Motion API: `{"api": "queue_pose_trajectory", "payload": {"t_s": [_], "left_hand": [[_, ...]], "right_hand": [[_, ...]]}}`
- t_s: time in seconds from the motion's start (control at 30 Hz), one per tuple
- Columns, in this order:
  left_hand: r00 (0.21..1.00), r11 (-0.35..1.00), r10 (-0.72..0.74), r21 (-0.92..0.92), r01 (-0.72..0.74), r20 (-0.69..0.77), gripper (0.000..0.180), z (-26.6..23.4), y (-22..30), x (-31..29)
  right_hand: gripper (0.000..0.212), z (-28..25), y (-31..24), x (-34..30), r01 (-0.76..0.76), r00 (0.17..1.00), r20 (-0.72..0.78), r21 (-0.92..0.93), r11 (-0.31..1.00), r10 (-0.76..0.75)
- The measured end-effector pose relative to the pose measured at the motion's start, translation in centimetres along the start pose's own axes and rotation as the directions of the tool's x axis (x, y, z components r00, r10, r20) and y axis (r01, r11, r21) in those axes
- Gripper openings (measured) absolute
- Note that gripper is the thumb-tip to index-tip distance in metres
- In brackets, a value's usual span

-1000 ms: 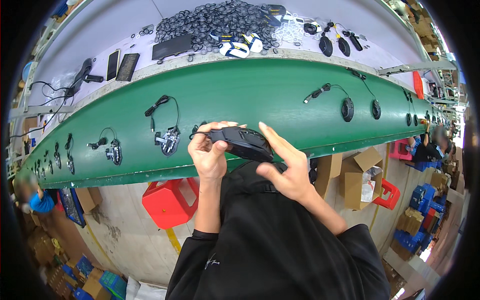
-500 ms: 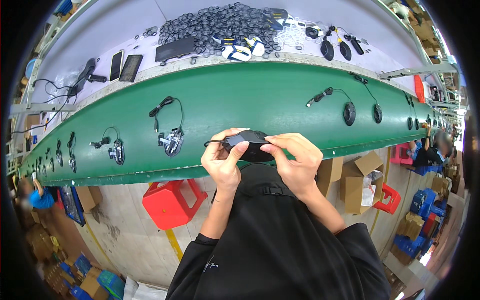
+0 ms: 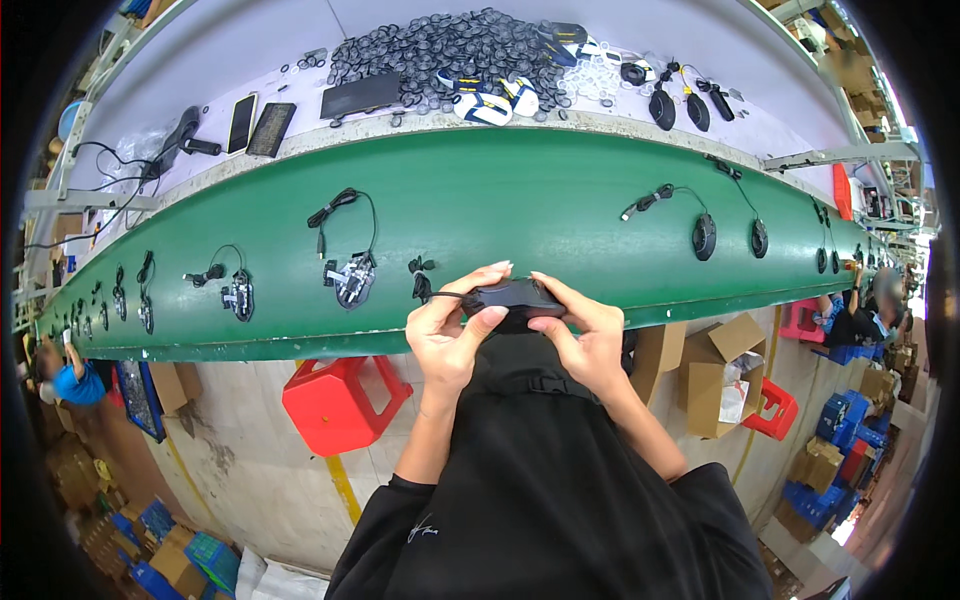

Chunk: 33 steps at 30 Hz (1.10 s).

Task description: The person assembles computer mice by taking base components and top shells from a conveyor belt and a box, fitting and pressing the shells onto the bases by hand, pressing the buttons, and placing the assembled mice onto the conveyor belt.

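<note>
A black computer mouse (image 3: pixel 516 296) is gripped between my two hands at the near edge of the green belt. My left hand (image 3: pixel 447 335) closes on its cable end, thumb pressed on the near side. The fingers of my right hand (image 3: pixel 588 335) pinch the other end, with the thumb low on the near side. From the left end runs a cable, and its tied black bundle (image 3: pixel 421 272) shows just beyond my left hand. The underside of the mouse is hidden.
Opened mouse halves with circuit boards (image 3: pixel 353 280) lie left on the green belt (image 3: pixel 470 200); assembled mice (image 3: pixel 704 237) lie right. Behind, a shelf holds a heap of black rings (image 3: pixel 450 60). A red stool (image 3: pixel 345 405) and cardboard boxes (image 3: pixel 712 385) stand below. Co-workers sit at both ends.
The mouse has tilted in my hands and looks flatter from above. My right fingers have shifted from its top to its right end. The cable bundle has come into sight on the left.
</note>
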<state>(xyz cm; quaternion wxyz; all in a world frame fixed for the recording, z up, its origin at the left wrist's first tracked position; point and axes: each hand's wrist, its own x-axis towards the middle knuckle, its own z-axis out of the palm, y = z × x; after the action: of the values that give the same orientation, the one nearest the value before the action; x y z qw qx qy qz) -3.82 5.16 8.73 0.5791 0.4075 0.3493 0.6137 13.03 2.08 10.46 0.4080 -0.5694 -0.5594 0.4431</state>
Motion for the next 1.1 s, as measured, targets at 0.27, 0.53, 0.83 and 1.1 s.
{"api": "queue_pose_trajectory", "payload": {"t_s": [0.27,0.53,0.83,1.1], "left_hand": [[0.949,0.901,0.261,0.309,-0.305,0.175,0.055,0.2,1.5,-0.4],[0.857,0.737,-0.514,-0.488,0.469,0.047,0.049,-0.7,0.1,-1.0],[0.924,0.574,-0.325,-0.734,0.363,0.202,0.058,-3.1,-3.5,-1.6],[0.906,0.696,-0.387,-0.59,0.409,0.171,0.043,-1.9,-4.5,-0.3]], "right_hand": [[0.044,0.8,0.8,0.6,0.055,0.997,0.019,0.51,0.858,-0.075],[0.046,-1.0,-1.3,0.4,0.599,0.783,0.149,-0.444,0.666,-0.604],[0.057,-1.7,-1.5,-0.5,-0.092,0.992,0.106,0.306,0.947,0.063],[0.045,-3.1,-2.3,1.9,-0.008,0.99,0.138,-0.173,0.985,0.033]]}}
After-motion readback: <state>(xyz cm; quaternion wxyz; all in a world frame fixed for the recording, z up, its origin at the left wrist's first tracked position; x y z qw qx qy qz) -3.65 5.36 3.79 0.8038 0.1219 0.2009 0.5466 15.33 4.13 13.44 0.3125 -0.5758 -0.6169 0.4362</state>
